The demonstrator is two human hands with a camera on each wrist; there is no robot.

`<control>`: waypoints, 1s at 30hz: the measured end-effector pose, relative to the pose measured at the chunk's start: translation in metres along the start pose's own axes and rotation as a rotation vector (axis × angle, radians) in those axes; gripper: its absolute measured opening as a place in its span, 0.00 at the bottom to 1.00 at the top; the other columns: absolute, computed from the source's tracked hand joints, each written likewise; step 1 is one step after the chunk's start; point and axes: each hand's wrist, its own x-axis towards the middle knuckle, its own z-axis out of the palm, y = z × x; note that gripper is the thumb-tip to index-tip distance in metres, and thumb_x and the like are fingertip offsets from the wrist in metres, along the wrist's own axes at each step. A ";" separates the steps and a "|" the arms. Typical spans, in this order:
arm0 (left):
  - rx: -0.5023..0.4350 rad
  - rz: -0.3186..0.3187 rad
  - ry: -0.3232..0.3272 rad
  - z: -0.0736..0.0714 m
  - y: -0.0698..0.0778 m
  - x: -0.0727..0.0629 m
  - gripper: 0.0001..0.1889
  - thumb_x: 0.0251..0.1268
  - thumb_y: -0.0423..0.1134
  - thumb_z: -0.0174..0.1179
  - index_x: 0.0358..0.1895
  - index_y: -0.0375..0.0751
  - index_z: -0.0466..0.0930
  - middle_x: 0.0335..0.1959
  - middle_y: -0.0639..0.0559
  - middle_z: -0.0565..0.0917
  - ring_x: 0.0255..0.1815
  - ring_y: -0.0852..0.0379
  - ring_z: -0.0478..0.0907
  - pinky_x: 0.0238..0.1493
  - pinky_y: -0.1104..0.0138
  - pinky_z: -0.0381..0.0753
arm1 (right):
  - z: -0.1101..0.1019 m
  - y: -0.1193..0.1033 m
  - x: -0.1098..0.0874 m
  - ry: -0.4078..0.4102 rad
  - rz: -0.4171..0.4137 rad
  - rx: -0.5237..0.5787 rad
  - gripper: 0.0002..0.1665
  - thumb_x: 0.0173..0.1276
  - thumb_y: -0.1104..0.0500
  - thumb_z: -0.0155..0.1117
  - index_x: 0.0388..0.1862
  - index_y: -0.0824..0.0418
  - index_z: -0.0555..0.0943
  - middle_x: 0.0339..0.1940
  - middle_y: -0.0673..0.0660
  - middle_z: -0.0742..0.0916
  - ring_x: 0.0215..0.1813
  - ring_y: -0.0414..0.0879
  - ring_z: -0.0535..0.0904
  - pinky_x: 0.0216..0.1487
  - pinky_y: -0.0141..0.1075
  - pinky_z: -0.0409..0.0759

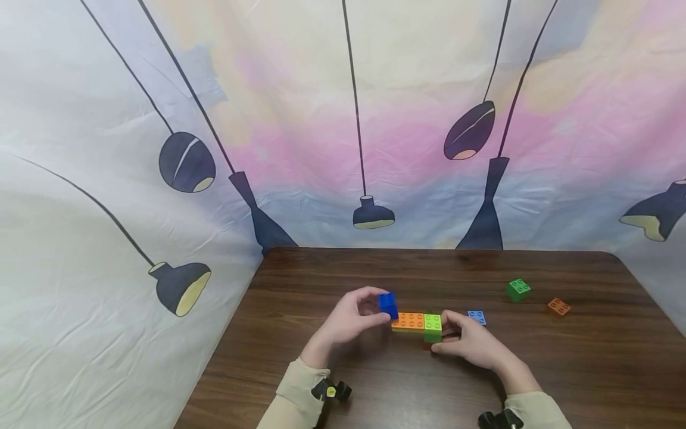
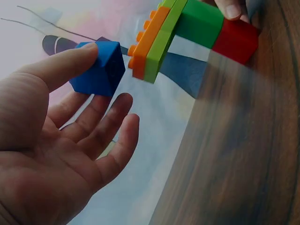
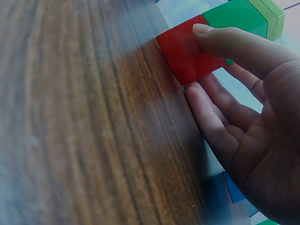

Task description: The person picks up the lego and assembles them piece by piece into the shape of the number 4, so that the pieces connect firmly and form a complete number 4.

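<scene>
My left hand (image 1: 345, 322) holds a dark blue toy brick (image 1: 388, 305) between thumb and fingertips. That brick overlaps the left end of an orange studded brick (image 1: 408, 320) in the head view; the left wrist view shows a gap between them. The orange brick lies on a long lime layer (image 2: 161, 44), beside a lime square (image 1: 432, 322). Below come a green brick (image 2: 199, 22) and a red brick (image 3: 185, 49) resting on the table, so the long part overhangs leftward. My right hand (image 1: 477, 342) pinches the red brick, thumb on its near face.
On the brown wooden table (image 1: 407, 393), a light blue brick (image 1: 476, 317) lies just behind my right hand. Farther right are a green brick (image 1: 518, 289) and an orange-brown brick (image 1: 559, 307). A cloth backdrop (image 1: 418, 71) with printed lamps hangs behind the table.
</scene>
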 end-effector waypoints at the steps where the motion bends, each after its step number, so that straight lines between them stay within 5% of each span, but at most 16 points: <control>1: 0.001 -0.001 -0.010 0.001 0.001 -0.001 0.22 0.71 0.38 0.73 0.65 0.46 0.83 0.55 0.49 0.86 0.47 0.52 0.88 0.52 0.63 0.87 | 0.000 0.000 0.000 0.001 0.002 -0.003 0.22 0.64 0.58 0.83 0.48 0.61 0.79 0.51 0.57 0.88 0.54 0.51 0.86 0.51 0.37 0.87; 22: -0.052 0.004 -0.067 0.013 -0.002 0.001 0.19 0.72 0.35 0.73 0.63 0.47 0.84 0.56 0.51 0.84 0.52 0.55 0.87 0.56 0.64 0.86 | 0.000 -0.001 -0.001 0.011 0.027 -0.052 0.22 0.65 0.56 0.83 0.46 0.59 0.78 0.50 0.56 0.88 0.53 0.50 0.86 0.50 0.38 0.87; 30: -0.090 0.018 -0.070 0.017 0.000 0.001 0.19 0.72 0.32 0.72 0.63 0.45 0.83 0.56 0.50 0.84 0.54 0.47 0.88 0.54 0.63 0.87 | 0.000 0.001 0.001 0.011 0.021 -0.064 0.22 0.64 0.56 0.84 0.46 0.59 0.78 0.49 0.56 0.88 0.54 0.52 0.86 0.50 0.37 0.87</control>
